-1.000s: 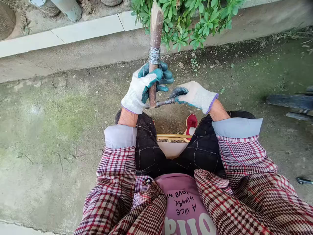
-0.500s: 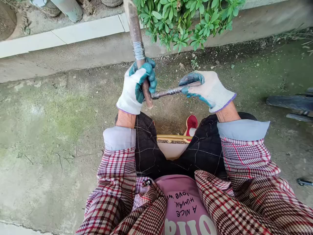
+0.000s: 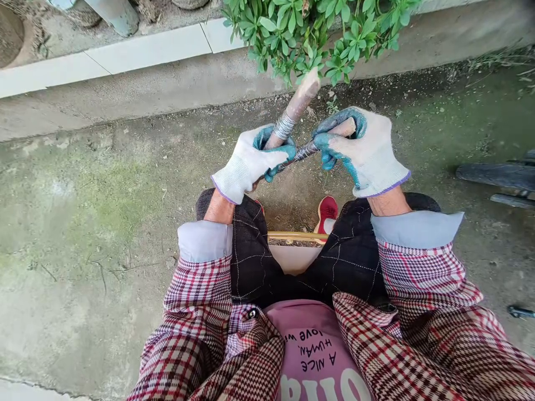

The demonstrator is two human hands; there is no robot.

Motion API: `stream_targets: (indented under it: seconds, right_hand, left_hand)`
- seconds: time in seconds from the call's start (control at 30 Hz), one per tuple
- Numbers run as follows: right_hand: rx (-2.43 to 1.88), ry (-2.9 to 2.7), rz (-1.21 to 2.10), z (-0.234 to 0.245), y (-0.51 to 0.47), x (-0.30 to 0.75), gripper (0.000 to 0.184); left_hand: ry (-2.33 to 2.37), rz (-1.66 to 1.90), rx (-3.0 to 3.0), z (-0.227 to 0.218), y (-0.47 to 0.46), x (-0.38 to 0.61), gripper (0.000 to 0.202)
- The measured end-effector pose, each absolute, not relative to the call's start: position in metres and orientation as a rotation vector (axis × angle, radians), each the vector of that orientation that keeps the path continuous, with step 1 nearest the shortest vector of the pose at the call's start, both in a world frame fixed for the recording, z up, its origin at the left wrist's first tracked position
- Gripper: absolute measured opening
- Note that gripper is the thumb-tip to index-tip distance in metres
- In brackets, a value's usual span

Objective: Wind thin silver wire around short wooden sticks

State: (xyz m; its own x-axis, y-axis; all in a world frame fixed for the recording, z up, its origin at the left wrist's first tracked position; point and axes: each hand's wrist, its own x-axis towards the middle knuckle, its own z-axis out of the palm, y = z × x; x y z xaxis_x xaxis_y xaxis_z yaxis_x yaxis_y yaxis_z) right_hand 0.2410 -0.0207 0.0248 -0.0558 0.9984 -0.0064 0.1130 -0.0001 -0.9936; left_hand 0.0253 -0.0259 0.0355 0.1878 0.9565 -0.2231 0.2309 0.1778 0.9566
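Observation:
My left hand (image 3: 251, 161), in a white glove with teal palm, is closed round a reddish wooden stick (image 3: 301, 96) that tilts up to the right. A band of grey wire (image 3: 285, 125) is wound round the stick just above my fingers. My right hand (image 3: 361, 147), gloved the same way, is closed round a second, thinner rod wrapped in wire (image 3: 304, 150). That rod runs from my right hand down-left to the stick under my left fingers. Both hands are held above my knees.
I sit with dark trousers and a red shoe (image 3: 326, 210) over bare, mossy concrete ground. A leafy green plant (image 3: 317, 33) hangs over a white-tiled curb (image 3: 104, 58) at the top. Dark tools (image 3: 497, 174) lie on the ground at the right.
The stick has swung from leaning left to leaning right and lower. My right hand moved up and closer to my left, bringing the wire-wrapped rod with it.

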Motion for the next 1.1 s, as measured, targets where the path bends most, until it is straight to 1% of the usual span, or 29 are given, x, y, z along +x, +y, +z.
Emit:
stream_targets:
  seconds: [0.13, 0.27, 0.4, 0.47, 0.6, 0.77, 0.9, 1.0, 1.1]
  right_hand:
    - [-1.249, -1.254, 1.162, 0.03, -0.027, 0.233, 0.035]
    - [-1.268, -1.2, 1.102, 0.029, -0.028, 0.223, 0.044]
    - [-1.243, -1.19, 1.089, 0.026, -0.027, 0.221, 0.038]
    - [-1.257, -1.189, 1.12, 0.029, -0.027, 0.221, 0.035]
    - [-1.326, -1.18, 1.221, 0.043, -0.03, 0.222, 0.03]
    - [-1.313, -1.167, 1.21, 0.057, -0.035, 0.223, 0.03]
    - [-1.336, -1.159, 1.302, 0.063, -0.038, 0.229, 0.032]
    - [-1.373, -1.21, 1.338, 0.062, -0.039, 0.234, 0.028]
    - [-1.322, -1.234, 1.387, 0.057, -0.039, 0.239, 0.027]
  left_hand:
    - [1.291, 0.763, 1.455, 0.034, -0.029, 0.026, 0.021]
    - [1.413, 0.817, 1.689, 0.023, -0.024, 0.024, 0.024]
    - [1.487, 0.829, 1.8, 0.014, -0.02, 0.02, 0.026]
    - [1.511, 0.832, 1.748, 0.016, -0.022, 0.018, 0.023]
    - [1.521, 0.811, 1.461, 0.034, -0.029, 0.022, 0.014]
    - [1.526, 0.835, 1.289, 0.053, -0.033, 0.024, 0.015]
    - [1.548, 0.863, 1.275, 0.054, -0.036, 0.019, 0.012]
    - [1.552, 0.875, 1.251, 0.051, -0.035, 0.018, 0.013]
    - [1.587, 0.879, 1.217, 0.048, -0.031, 0.019, 0.015]
